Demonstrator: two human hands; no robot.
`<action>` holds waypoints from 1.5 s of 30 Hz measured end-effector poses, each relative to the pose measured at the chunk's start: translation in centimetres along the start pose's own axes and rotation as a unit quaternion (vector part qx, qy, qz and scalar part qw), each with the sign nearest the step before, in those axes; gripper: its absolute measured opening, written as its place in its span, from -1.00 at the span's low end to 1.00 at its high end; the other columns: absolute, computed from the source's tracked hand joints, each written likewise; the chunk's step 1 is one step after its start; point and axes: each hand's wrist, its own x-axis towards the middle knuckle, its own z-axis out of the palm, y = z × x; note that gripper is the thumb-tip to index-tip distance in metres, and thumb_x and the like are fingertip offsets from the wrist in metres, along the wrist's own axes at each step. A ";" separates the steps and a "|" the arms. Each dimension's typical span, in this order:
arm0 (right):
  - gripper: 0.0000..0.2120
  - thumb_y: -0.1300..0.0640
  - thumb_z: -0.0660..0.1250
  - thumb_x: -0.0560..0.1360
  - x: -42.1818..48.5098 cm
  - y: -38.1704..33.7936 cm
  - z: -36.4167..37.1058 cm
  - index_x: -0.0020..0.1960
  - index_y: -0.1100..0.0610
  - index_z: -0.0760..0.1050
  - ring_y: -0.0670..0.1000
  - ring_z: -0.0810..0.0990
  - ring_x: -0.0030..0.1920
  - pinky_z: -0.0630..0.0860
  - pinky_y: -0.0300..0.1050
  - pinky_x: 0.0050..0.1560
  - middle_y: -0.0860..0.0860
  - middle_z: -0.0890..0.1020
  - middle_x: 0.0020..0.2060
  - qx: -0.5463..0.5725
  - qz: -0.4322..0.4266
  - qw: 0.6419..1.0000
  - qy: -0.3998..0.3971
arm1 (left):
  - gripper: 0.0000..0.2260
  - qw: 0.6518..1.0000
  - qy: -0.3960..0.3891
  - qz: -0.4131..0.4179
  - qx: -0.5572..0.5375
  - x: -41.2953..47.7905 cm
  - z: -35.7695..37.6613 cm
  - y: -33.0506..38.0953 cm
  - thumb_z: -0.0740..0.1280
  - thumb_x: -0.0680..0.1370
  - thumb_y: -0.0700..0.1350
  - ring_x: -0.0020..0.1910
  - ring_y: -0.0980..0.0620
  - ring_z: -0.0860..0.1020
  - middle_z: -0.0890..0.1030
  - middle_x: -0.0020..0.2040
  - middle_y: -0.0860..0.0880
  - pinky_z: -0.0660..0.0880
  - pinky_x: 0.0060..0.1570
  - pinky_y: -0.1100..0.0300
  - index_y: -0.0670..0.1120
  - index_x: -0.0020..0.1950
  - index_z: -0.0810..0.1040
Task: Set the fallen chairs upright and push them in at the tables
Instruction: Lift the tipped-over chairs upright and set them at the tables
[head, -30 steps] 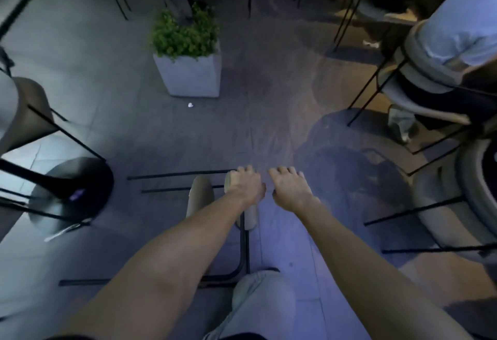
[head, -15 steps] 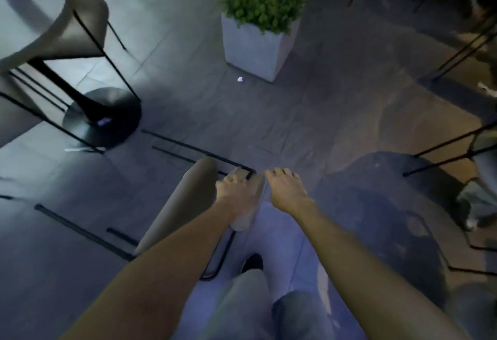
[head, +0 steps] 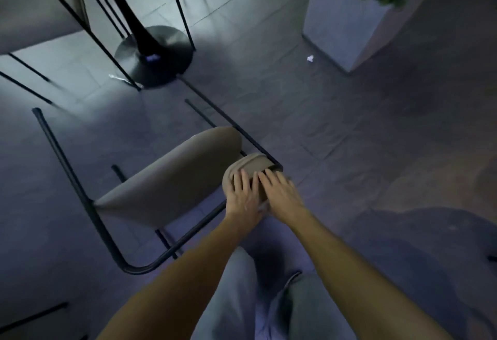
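Beige padding covers the fallen chair (head: 172, 178), which lies tipped on the grey tiled floor (head: 349, 130) in the middle of the view, its thin black legs (head: 64, 167) pointing away to the left and toward the upper left. Both hands rest side by side on the chair's padded backrest (head: 250, 169) at its right end: the left hand (head: 243, 194) lies palm down with fingers spread flat over the cushion edge, and the right hand (head: 279, 191) lies just beside it, fingers reaching forward onto the same edge near the black frame corner. Neither hand is curled fully round the backrest; both press on it with extended fingers. Beyond the chair, at the upper left, stands the table's round black pedestal base (head: 154, 54), with 2 upright chairs (head: 32, 17) close around it. A pale square planter (head: 347, 22) with green foliage stands at the upper right, and a small white scrap (head: 310, 58) lies on the floor just beside it. Light trousers (head: 234, 299) show at the bottom edge.
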 end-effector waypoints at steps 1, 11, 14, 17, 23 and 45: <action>-0.09 0.07 0.45 0.49 0.5 0.3 0.9 0.62 0.11 -0.06 0.18 0.13 0.55 0.29 0.13 0.44 0.10 0.11 0.59 -0.006 -0.003 1.000 0.006 | -0.15 1.000 0.015 -0.009 0.000 0.4 0.7 0.3 0.15 0.60 0.25 0.58 -0.34 -0.11 -0.13 0.60 -0.33 -0.10 0.52 -0.27 -0.18 0.62 -0.23; -0.38 0.20 0.27 0.59 4.2 0.6 3.5 0.58 0.22 0.10 0.21 0.31 0.48 0.33 0.11 0.43 0.22 0.24 0.53 0.011 -0.026 0.999 0.037 | -0.41 0.998 0.019 -0.055 0.035 1.8 0.9 1.4 0.10 0.69 -0.08 0.54 -0.47 -0.04 0.01 0.59 -0.36 -0.02 0.48 -0.35 -0.23 0.61 -0.10; -0.38 0.25 0.31 0.57 3.3 0.2 3.1 0.55 0.23 0.14 0.22 0.40 0.41 0.38 0.10 0.38 0.25 0.25 0.51 0.023 -0.036 0.999 0.034 | -0.40 0.998 0.008 -0.046 0.035 1.3 0.6 1.3 0.14 0.68 -0.11 0.53 -0.48 -0.05 0.02 0.58 -0.36 -0.02 0.48 -0.36 -0.25 0.61 -0.09; -0.48 0.26 0.31 0.57 2.7 -0.2 2.7 0.48 0.24 0.25 0.19 0.51 0.30 0.50 0.05 0.25 0.24 0.33 0.46 0.036 -0.035 0.998 0.040 | -0.37 0.999 -0.004 -0.032 0.039 0.7 0.1 1.0 0.19 0.67 -0.12 0.53 -0.48 -0.05 0.02 0.58 -0.37 -0.01 0.48 -0.36 -0.27 0.60 -0.09; -0.50 0.22 0.38 0.50 0.4 -0.5 2.4 0.38 0.20 0.29 0.18 0.63 0.08 0.61 0.09 -0.02 0.15 0.45 0.31 0.043 0.015 0.999 -0.009 | -0.41 0.997 -0.051 0.023 0.049 -0.8 -1.7 0.8 0.16 0.67 -0.12 0.54 -0.45 -0.04 0.02 0.59 -0.34 -0.02 0.49 -0.33 -0.26 0.60 -0.05; -0.69 0.12 0.42 0.39 -5.3 -5.0 -23.7 0.11 0.18 0.58 0.21 0.64 0.04 0.58 -0.01 -0.03 0.15 0.65 0.05 0.004 0.016 0.987 -0.159 | -0.32 0.971 -0.072 0.207 -0.090 -6.5 -23.3 -7.5 0.49 0.36 -0.05 0.33 -0.13 0.49 0.51 0.37 -0.09 0.41 0.33 0.01 -0.09 0.45 0.38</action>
